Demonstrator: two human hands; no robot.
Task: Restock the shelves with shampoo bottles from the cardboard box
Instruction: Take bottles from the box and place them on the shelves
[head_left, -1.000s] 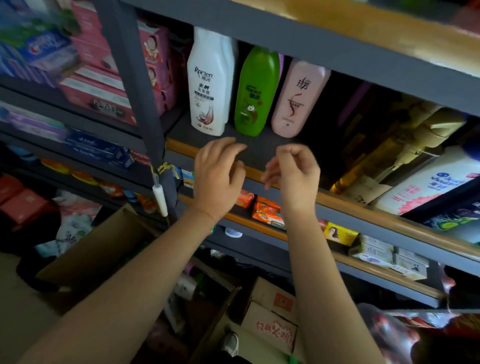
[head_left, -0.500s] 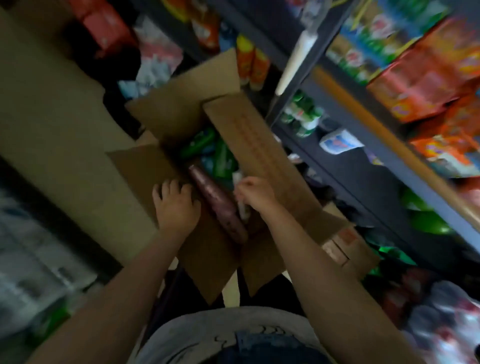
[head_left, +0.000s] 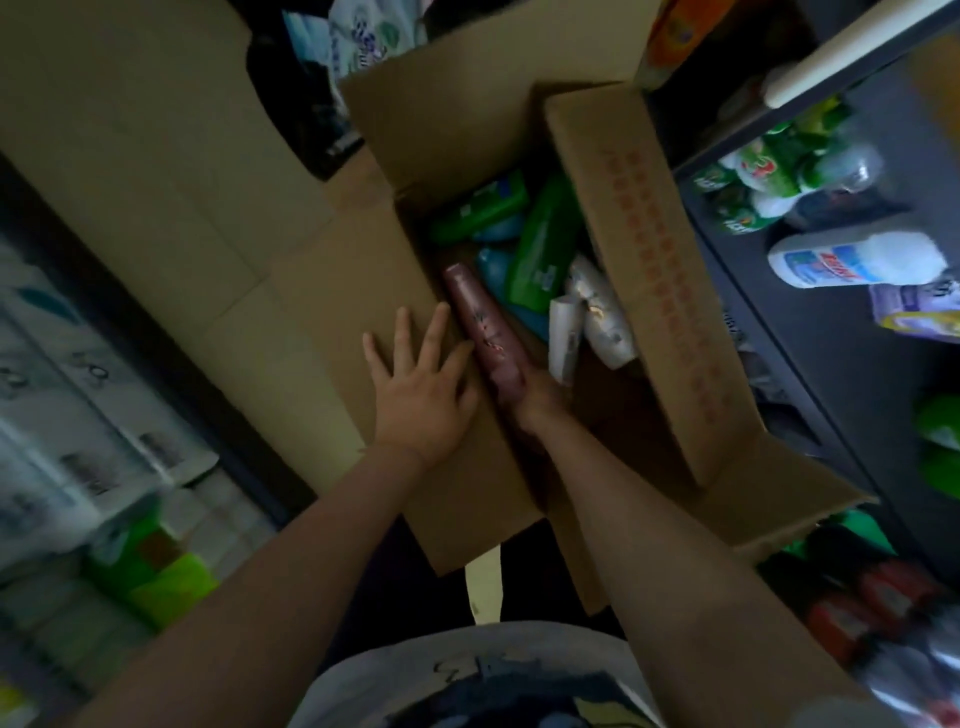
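Two hands are down at the cardboard box (head_left: 670, 270) right now. Left hand (head_left: 421, 384) is spread flat, fingers straight, pressing on the box flap just beside the opening. Right hand (head_left: 535, 400) is inside the box, under the near end of a dark maroon shampoo bottle (head_left: 485, 332). It looks like it's got hold of it, but the fingers are hidden behind the bottle, so I can't honestly tell how they're wrapped.

What could go wrong, imo: the grab is at one end only, so the long bottle could tip or slip out once it's lifted, especially if it snags on the flap edge right next to the left hand. Pulling it out could also drag the loose stuff lying past its far end.

Count inside the box, beyond the fingertips: one maroon bottle, two green bottles (head_left: 543, 244), at least one blue one, mostly buried so maybe more, and one whitish bottle or pack to the right of the right hand. It's too blurry to swear by.
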